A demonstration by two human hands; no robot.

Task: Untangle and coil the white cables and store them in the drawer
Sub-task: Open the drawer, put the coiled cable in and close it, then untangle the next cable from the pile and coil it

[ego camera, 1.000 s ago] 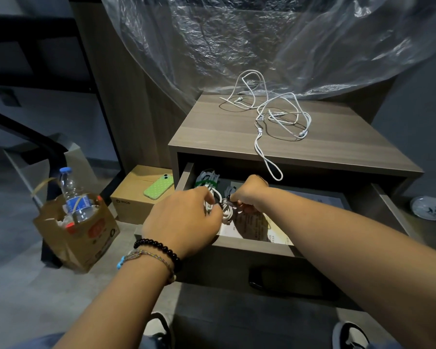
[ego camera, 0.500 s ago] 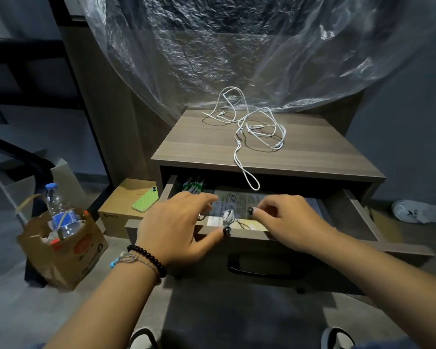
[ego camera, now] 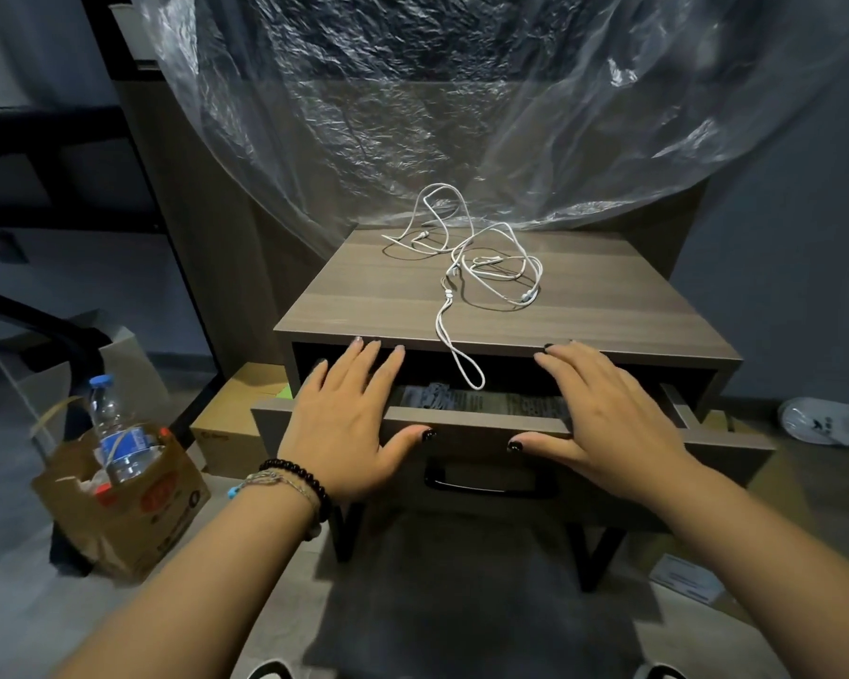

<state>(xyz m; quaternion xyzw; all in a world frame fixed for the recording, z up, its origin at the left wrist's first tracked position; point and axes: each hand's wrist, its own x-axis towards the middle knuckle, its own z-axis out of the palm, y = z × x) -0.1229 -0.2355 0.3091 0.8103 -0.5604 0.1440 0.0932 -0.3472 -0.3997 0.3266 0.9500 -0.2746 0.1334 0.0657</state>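
Hands flat, fingers spread, left hand (ego camera: 345, 418) and right hand (ego camera: 604, 418) pressing grey wooden drawer front (ego camera: 476, 423); tangled white cable (ego camera: 476, 272) lies beyond on grey wooden worktop (ego camera: 363, 296), long axis fore-aft, tail loop overhanging between both; neither hand clearly nearer.

— What stands around it?

— A wood-grain nightstand (ego camera: 501, 306) on dark angled legs, on a grey floor (ego camera: 16, 605). Crinkled clear plastic sheeting (ego camera: 412, 105) hangs behind it.

— And left of it?

— A brown paper bag (ego camera: 123, 512) holding a water bottle (ego camera: 111, 433), beside a cardboard box (ego camera: 231, 428). A black metal frame (ego camera: 40, 316) slants across.

— The light?

— Dim. The walls are dark blue-grey (ego camera: 780, 286), and something white (ego camera: 824, 423) lies on the floor at right.
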